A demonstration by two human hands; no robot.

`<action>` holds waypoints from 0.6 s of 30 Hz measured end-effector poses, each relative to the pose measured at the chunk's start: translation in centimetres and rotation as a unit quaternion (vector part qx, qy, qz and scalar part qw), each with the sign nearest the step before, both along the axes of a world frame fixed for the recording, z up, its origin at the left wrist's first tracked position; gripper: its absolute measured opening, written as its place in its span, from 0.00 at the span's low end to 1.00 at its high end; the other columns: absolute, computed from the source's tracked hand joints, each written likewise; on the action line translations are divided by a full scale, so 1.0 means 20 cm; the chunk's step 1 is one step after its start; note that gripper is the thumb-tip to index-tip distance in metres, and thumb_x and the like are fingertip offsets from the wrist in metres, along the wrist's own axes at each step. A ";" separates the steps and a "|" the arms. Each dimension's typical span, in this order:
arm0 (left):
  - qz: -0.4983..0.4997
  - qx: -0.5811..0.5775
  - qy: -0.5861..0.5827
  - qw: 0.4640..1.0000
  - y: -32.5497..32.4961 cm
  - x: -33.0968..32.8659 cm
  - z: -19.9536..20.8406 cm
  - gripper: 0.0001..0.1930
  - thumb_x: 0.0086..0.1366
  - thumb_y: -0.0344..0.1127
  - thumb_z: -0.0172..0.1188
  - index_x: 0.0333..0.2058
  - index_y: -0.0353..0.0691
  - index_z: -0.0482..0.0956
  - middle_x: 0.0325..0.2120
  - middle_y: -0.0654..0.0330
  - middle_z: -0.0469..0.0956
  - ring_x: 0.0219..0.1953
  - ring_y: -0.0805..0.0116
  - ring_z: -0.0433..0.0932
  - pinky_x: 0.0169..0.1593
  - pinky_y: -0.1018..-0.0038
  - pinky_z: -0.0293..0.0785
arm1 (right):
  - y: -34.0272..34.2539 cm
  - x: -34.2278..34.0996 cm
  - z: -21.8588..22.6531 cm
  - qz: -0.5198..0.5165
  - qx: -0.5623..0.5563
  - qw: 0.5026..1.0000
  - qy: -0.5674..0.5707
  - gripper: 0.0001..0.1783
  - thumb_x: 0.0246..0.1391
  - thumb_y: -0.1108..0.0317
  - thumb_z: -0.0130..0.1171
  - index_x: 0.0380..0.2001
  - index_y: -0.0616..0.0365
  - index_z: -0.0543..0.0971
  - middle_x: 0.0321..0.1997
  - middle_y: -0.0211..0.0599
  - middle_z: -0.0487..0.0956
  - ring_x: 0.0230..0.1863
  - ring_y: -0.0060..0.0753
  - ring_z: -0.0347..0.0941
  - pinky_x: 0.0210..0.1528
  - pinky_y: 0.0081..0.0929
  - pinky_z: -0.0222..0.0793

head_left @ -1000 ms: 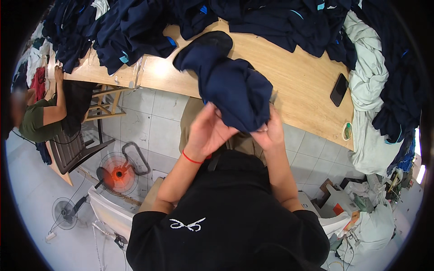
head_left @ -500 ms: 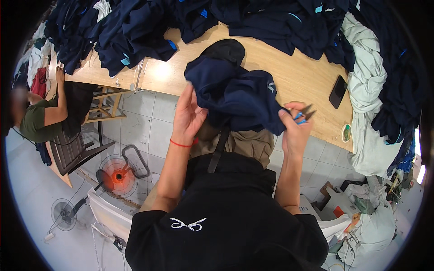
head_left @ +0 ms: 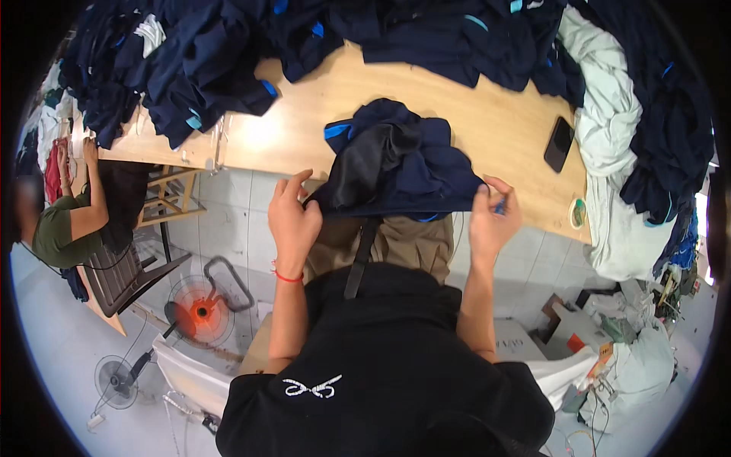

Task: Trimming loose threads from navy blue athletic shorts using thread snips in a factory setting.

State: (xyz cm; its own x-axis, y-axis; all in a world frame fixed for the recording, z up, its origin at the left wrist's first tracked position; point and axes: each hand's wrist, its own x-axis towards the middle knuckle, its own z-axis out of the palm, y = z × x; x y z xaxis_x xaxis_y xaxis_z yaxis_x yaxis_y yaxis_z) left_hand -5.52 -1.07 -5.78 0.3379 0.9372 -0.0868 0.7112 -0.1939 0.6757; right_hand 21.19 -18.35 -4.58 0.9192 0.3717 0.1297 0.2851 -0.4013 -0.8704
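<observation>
A dark navy garment (head_left: pixel 403 164) with light blue trim lies bunched at the near edge of a wooden table (head_left: pixel 487 126). My left hand (head_left: pixel 293 217) pinches its lower left edge. My right hand (head_left: pixel 493 217) holds its lower right corner, with a small blue tool pinched between the fingers. A red band circles my left wrist. The garment hangs partly over my lap, stretched between both hands.
Piles of navy garments (head_left: pixel 205 61) cover the table's far side, and pale green cloth (head_left: pixel 609 152) lies at the right. A black phone (head_left: pixel 559 145) and a tape roll (head_left: pixel 579 213) rest on the table. A person (head_left: pixel 65 221) sits at the left. A glowing orange fan-shaped heater (head_left: pixel 199 311) stands on the floor.
The garment has come down from in front of me onto the table edge. My hands have moved apart and now hold its two lower corners.
</observation>
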 end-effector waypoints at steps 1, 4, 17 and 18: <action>0.009 -0.019 0.020 1.000 -0.05 0.00 0.00 0.31 0.53 0.20 0.60 0.59 0.43 0.83 0.42 0.50 0.78 0.42 0.50 0.82 0.45 0.61 0.78 | -0.04 -0.05 -0.02 -0.003 -0.008 1.000 0.004 0.11 0.59 0.81 0.67 0.45 0.62 0.86 0.23 0.17 0.67 0.25 0.10 0.59 0.31 0.15 0.57; -0.084 0.077 -0.081 0.990 -0.05 0.08 -0.03 0.38 0.53 0.21 0.63 0.66 0.47 0.78 0.53 0.49 0.77 0.53 0.47 0.79 0.56 0.60 0.77 | 0.02 -0.05 -0.06 0.009 -0.041 0.997 0.068 0.13 0.58 0.82 0.67 0.46 0.63 0.86 0.25 0.20 0.68 0.26 0.11 0.59 0.32 0.16 0.59; -0.439 0.131 -0.030 0.888 -0.16 0.16 0.12 0.15 0.47 0.22 0.67 0.36 0.43 0.89 0.40 0.61 0.80 0.45 0.57 0.78 0.48 0.62 0.73 | -0.09 0.10 -0.20 0.098 -0.073 0.992 0.023 0.17 0.54 0.81 0.69 0.48 0.64 0.84 0.44 0.41 0.85 0.44 0.31 0.81 0.47 0.28 0.78; -0.396 0.102 -0.080 0.909 -0.12 0.11 0.08 0.16 0.49 0.20 0.66 0.38 0.41 0.89 0.42 0.60 0.81 0.47 0.55 0.79 0.51 0.61 0.74 | -0.09 0.10 -0.19 0.100 -0.083 0.992 0.000 0.15 0.55 0.80 0.69 0.47 0.64 0.85 0.44 0.41 0.86 0.43 0.31 0.81 0.46 0.28 0.77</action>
